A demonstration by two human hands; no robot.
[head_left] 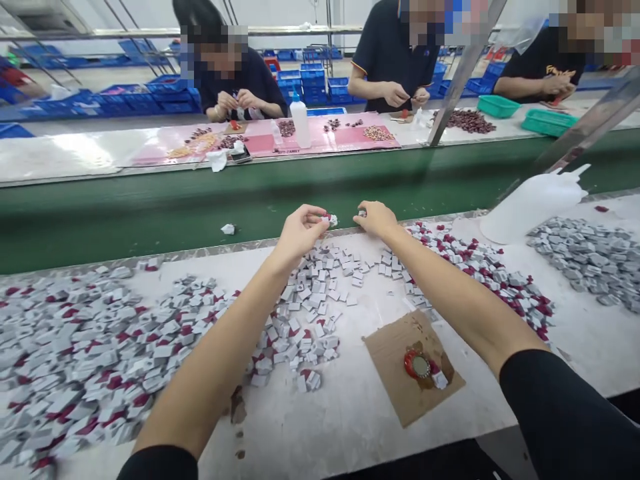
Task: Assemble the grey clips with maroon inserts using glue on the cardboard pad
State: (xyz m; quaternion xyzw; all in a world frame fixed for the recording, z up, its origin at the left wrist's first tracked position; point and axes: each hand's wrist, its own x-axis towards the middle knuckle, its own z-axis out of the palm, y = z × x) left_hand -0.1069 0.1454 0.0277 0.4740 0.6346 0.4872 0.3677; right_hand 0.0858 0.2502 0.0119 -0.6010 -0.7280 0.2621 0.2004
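My left hand (301, 232) is stretched out near the far edge of the table. Its thumb and fingers pinch a small white and dark red plastic piece (330, 219). A short way to the right, my right hand (377, 218) is closed on a small grey piece (362, 213), mostly hidden by the fingers. Below both hands lie loose grey block-like pieces (320, 277). On a brown cardboard square (400, 393) rests a red bottle cap (416, 365) with a grey and dark red piece (440, 380) touching or close beside it.
Grey and dark red pieces (90, 347) cover the left side; another such pile (480, 273) lies right. Flat grey parts (595, 257) sit beside a white plastic bag (530, 203). A green belt (150, 220) runs behind. Across it, several people work near a white bottle (300, 123).
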